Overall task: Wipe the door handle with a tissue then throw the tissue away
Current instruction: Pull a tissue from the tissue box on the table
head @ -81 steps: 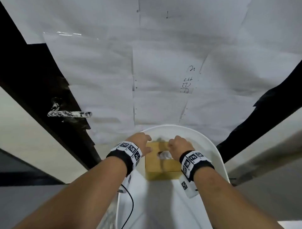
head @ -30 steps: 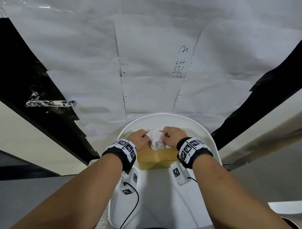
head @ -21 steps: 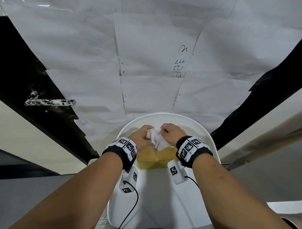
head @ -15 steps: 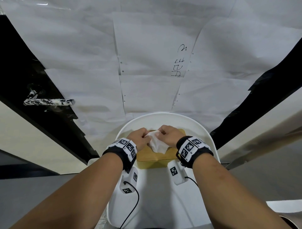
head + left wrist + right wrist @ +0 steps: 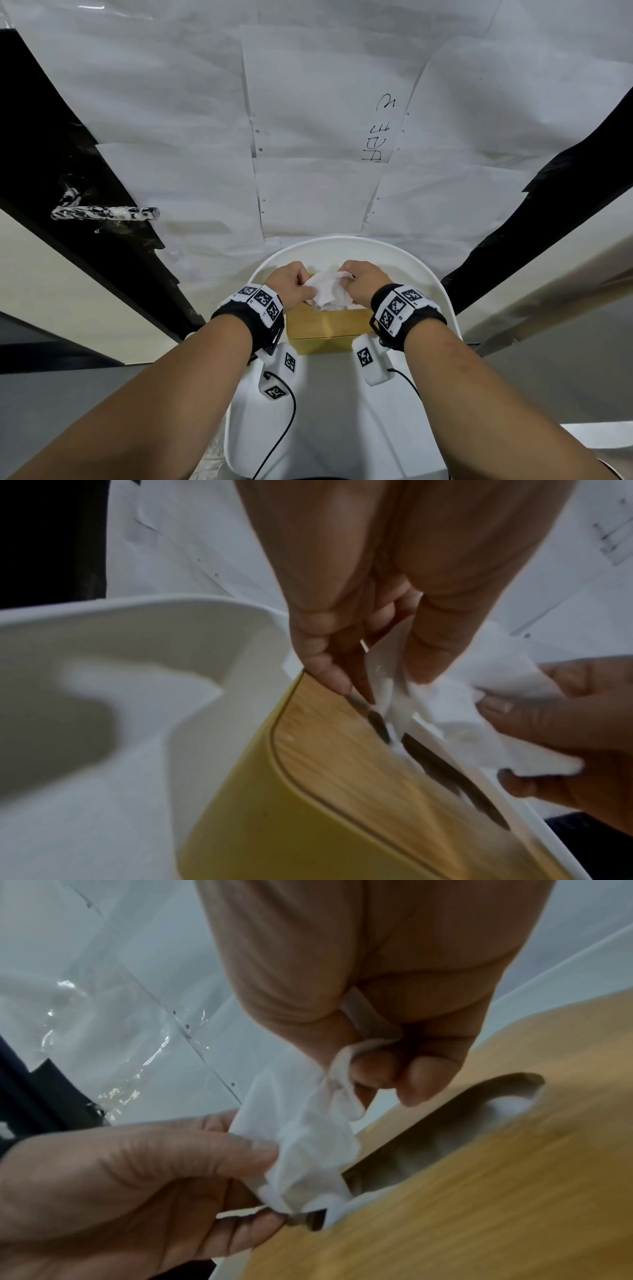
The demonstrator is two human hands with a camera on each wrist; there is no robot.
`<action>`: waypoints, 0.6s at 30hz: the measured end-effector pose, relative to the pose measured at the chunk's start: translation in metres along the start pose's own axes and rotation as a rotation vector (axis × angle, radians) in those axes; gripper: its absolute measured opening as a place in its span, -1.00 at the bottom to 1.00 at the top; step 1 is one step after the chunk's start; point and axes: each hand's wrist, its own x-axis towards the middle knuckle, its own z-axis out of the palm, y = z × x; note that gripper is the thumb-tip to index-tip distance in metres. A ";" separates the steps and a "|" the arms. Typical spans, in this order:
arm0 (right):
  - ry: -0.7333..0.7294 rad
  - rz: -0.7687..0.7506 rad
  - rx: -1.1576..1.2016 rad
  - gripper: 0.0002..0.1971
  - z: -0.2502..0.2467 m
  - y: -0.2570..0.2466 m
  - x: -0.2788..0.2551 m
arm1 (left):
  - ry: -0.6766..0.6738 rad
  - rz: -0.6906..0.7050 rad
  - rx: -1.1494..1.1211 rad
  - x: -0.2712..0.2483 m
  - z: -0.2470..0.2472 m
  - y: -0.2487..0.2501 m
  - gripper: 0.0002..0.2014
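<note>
Here, a crumpled white tissue (image 5: 327, 292) is pinched between both hands just above the slot of the box (image 5: 325, 329). One end is gripped by the left hand (image 5: 289, 286), the other by the right hand (image 5: 361, 283). The handle (image 5: 106, 213) is seen well off to the left of the left hand, untouched.

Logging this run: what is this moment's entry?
stage: pulling tissue from box | left hand: pinches tissue | right hand: pinches tissue | door handle: untouched
</note>
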 end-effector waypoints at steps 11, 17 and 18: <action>0.049 0.117 -0.100 -0.75 -0.002 -0.003 0.004 | -0.052 -0.016 -0.156 0.001 0.003 0.001 -0.74; 0.117 0.054 0.111 -0.55 -0.004 -0.002 0.002 | 0.107 -0.068 -0.211 0.002 0.001 0.002 -0.79; 0.108 0.044 0.093 -0.53 -0.003 -0.001 0.004 | 0.118 -0.073 -0.257 0.001 0.000 0.002 -0.79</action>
